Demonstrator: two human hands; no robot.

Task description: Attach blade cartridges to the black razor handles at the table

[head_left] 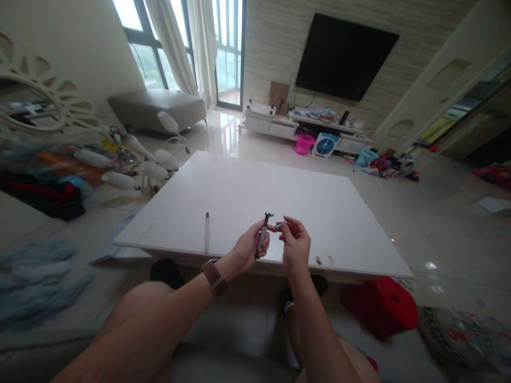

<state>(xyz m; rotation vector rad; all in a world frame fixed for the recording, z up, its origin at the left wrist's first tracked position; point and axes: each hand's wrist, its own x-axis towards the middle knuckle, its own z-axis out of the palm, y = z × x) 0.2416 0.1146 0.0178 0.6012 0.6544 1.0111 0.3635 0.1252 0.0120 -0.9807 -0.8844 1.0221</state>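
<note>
My left hand (248,246), with a brown watch strap on its wrist, is closed around a slim grey-and-black handle tool (262,235). The tool stands tilted upright, its small black forked head above my fingers; its exact kind is unclear. Just to the right, my right hand (296,242) pinches a small green piece (281,225) between thumb and fingers. The piece is close to the tool's head, but contact cannot be made out. Both hands are over the near edge of the white table (255,186). A narrow pale strip with a dark tip (207,232) lies on the left.
A small yellow-and-dark item (318,260) and a tiny pale piece (330,260) lie near the table's front edge, right of my hands. A red stool (381,308) stands at the lower right. Beyond the table's left side is a lamp with several white shades (154,170).
</note>
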